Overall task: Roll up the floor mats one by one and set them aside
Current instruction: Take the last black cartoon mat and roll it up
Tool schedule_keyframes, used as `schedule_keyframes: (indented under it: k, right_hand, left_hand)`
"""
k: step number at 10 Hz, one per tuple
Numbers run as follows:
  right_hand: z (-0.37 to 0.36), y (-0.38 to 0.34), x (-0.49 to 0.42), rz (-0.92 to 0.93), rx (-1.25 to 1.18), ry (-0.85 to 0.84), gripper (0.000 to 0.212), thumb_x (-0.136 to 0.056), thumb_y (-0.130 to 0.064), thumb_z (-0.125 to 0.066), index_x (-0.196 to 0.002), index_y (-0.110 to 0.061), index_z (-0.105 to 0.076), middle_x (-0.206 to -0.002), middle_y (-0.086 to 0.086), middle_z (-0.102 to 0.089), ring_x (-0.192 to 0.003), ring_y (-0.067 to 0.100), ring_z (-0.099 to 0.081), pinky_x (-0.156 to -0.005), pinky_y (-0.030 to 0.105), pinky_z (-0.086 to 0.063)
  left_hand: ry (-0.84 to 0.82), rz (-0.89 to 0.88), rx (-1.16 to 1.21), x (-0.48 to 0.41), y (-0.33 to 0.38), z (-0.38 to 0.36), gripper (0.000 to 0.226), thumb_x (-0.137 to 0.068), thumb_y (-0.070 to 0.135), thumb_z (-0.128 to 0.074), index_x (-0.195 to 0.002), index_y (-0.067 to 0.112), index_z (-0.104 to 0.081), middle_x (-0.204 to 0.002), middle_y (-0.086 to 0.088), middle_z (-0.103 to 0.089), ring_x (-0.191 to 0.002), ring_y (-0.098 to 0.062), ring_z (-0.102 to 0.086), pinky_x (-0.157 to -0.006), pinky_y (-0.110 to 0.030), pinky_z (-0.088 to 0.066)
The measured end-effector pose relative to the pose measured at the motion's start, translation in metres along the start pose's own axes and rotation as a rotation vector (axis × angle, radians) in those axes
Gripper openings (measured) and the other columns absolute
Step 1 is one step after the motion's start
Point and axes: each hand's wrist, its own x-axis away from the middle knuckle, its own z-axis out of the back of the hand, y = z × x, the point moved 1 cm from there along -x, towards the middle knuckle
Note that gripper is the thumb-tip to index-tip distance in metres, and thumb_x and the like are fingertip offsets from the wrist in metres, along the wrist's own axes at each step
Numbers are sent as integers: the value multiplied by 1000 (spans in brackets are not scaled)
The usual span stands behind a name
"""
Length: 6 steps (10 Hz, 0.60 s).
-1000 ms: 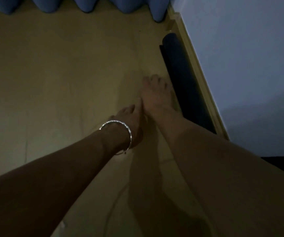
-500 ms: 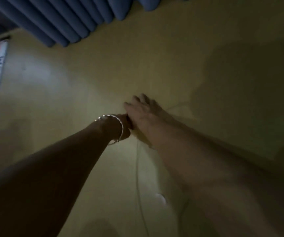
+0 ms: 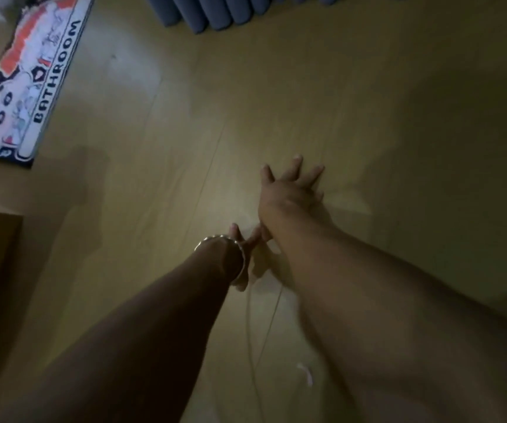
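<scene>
Flat on the smooth pale wood-look floor, a rectangular printed mat lettered BATHROOM lies unrolled, with pleated blue curtain folds off to its right. Well right of and nearer than the mat, the right hand spreads its fingers, holding nothing. Just below, the left hand, a metal bangle at its wrist, is mostly hidden; its grip cannot be told.

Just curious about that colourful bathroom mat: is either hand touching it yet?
Apart. The head view shows bare floor between the bathroom mat at top left and both the left hand and right hand.
</scene>
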Motion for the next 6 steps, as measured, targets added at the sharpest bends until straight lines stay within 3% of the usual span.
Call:
schedule_keyframes:
  k: [1, 2, 3, 4, 6]
  right_hand:
    - [-2, -3, -11, -35, 52, -22, 109, -85, -13, -68, -145, -44, 17, -149, 21, 35, -132, 57, 23, -102, 69, -22]
    - [3, -12, -17, -79, 29, -18, 105, -89, -13, -64, -143, -50, 18, -146, 21, 39, -130, 60, 24, -96, 73, -24]
    - [18, -22, -21, -132, 28, -88, 126, -73, -30, -82, -137, -54, 24, -143, 25, 41, -131, 59, 22, -100, 71, -25]
    - [28, -32, -26, -164, 20, -97, 143, -58, -40, -89, -139, -47, 28, -142, 30, 40, -132, 58, 23, -103, 69, -24]
    - [38, -40, -43, -191, -30, -92, 143, -57, -43, -89, -139, -47, 28, -141, 31, 40, -133, 54, 26, -102, 70, -26]
  left_hand:
    - [5, -101, -96, -26, -22, -7, 90, -85, 24, -64, -150, 32, -2, -157, -13, 1, -142, -32, -20, -114, -42, -24]
    - [94, -236, -99, -28, -45, 3, 89, -82, 20, -66, -150, 26, -9, -152, -9, -22, -137, -26, -32, -109, -36, -33]
    - [256, -222, -37, -42, -80, 25, 88, -82, 23, -67, -150, 21, -11, -147, -9, -30, -131, -27, -40, -105, -34, -37]
    - [324, -162, -13, -68, -118, 53, 96, -81, 29, -70, -151, 21, -5, -148, -11, -26, -130, -30, -41, -106, -33, -36]
    - [352, -32, 20, -113, -150, 107, 101, -79, 38, -71, -150, 33, 1, -154, -22, -3, -137, -40, -25, -110, -44, -30]
